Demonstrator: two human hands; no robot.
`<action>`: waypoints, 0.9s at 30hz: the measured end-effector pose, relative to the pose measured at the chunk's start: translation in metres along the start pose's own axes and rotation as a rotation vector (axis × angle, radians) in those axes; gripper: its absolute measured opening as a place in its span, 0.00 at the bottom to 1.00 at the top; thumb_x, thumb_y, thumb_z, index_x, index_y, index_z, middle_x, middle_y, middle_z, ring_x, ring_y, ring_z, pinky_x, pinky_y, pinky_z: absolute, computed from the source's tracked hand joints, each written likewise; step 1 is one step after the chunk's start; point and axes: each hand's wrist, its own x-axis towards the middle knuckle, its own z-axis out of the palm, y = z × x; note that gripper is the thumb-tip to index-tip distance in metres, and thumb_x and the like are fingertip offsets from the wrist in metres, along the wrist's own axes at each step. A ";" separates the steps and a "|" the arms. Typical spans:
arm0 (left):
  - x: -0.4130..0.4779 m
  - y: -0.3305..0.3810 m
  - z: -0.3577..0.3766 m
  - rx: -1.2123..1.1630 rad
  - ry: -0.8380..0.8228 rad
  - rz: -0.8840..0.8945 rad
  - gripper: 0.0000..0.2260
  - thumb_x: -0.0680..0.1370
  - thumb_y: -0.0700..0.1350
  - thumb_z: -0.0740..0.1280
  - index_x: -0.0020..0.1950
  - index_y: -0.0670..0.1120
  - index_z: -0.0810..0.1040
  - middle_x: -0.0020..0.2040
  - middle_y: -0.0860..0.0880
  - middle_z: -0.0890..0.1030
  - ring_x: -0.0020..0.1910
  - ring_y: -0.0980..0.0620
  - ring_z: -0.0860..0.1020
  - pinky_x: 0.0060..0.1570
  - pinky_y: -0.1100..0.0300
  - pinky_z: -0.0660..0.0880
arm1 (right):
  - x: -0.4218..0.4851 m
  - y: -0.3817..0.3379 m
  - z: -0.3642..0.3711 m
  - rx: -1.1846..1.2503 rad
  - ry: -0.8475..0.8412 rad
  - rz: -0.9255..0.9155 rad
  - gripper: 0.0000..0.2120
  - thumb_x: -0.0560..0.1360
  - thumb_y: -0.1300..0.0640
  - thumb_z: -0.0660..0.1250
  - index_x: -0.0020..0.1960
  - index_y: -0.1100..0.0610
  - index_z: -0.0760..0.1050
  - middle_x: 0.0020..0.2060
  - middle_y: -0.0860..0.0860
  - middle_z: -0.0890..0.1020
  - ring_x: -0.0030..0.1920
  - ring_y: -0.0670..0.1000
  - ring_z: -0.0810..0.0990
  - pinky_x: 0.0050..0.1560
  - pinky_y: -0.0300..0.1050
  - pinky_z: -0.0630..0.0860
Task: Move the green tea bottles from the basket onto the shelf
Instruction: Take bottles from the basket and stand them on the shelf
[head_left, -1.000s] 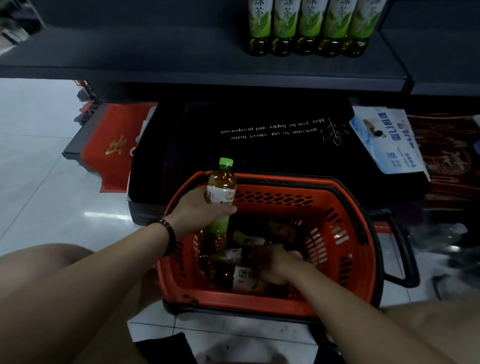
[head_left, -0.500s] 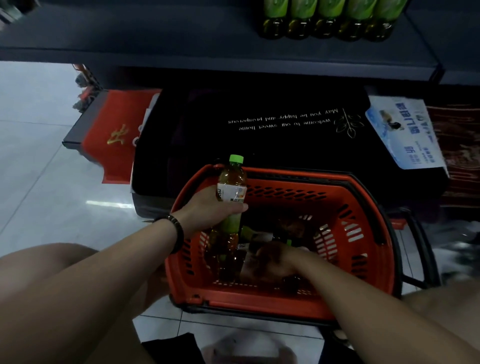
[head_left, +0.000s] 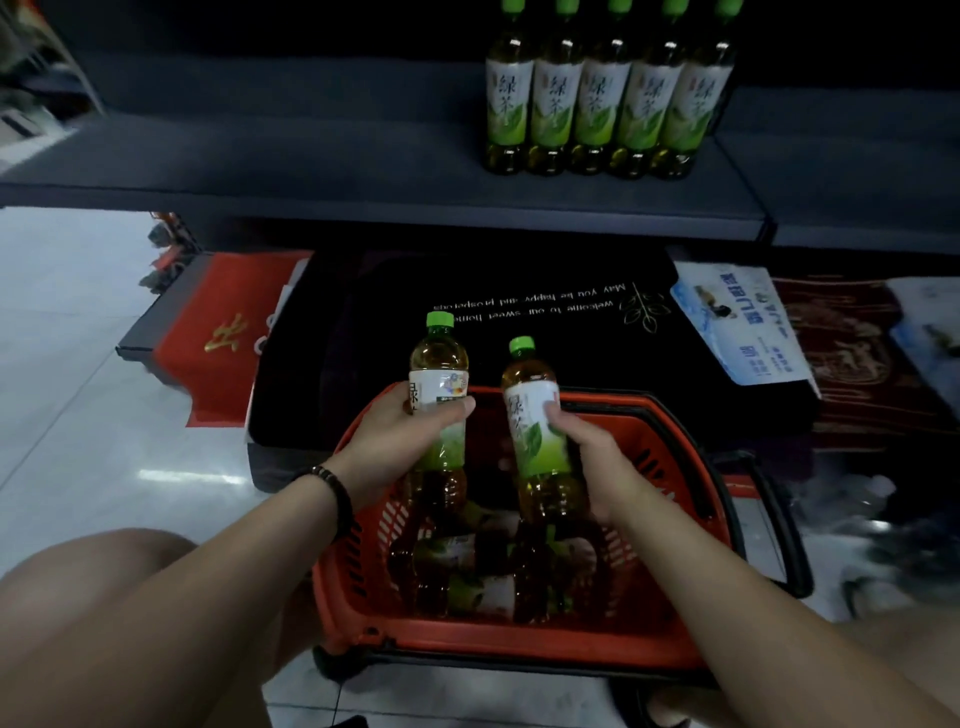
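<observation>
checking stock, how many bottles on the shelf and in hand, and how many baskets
shelf bottles: 5
held bottles: 2, one in left hand, one in right hand
basket: 1
total: 8, leaving out bottles lying in the basket, too dark to count

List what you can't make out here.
Head view only.
1. Bottles in the basket: count unclear, dark and overlapping.
2. Shelf bottles: caps cut off by top edge.
3. Right hand: fingers hidden behind its bottle.
4. Floor clutter, far right: blurred.
</observation>
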 end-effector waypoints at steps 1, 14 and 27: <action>-0.001 0.004 0.002 -0.023 0.008 0.010 0.13 0.79 0.53 0.76 0.63 0.56 0.83 0.55 0.53 0.89 0.53 0.53 0.88 0.47 0.60 0.82 | -0.003 -0.011 0.002 0.057 -0.021 -0.019 0.25 0.81 0.43 0.65 0.62 0.64 0.82 0.49 0.63 0.86 0.46 0.61 0.86 0.46 0.52 0.82; 0.012 0.056 0.048 -0.334 -0.060 0.047 0.22 0.73 0.58 0.77 0.65 0.53 0.83 0.50 0.47 0.90 0.43 0.46 0.88 0.44 0.49 0.81 | -0.034 -0.117 0.023 -0.171 0.118 -0.344 0.22 0.72 0.61 0.80 0.65 0.60 0.80 0.51 0.60 0.89 0.51 0.59 0.90 0.52 0.55 0.86; 0.040 0.094 0.036 -0.532 -0.098 -0.001 0.17 0.86 0.45 0.56 0.66 0.42 0.82 0.60 0.38 0.86 0.50 0.40 0.85 0.50 0.47 0.81 | -0.018 -0.136 0.020 -0.067 0.135 -0.431 0.20 0.75 0.65 0.77 0.63 0.55 0.77 0.56 0.59 0.88 0.57 0.59 0.88 0.66 0.62 0.81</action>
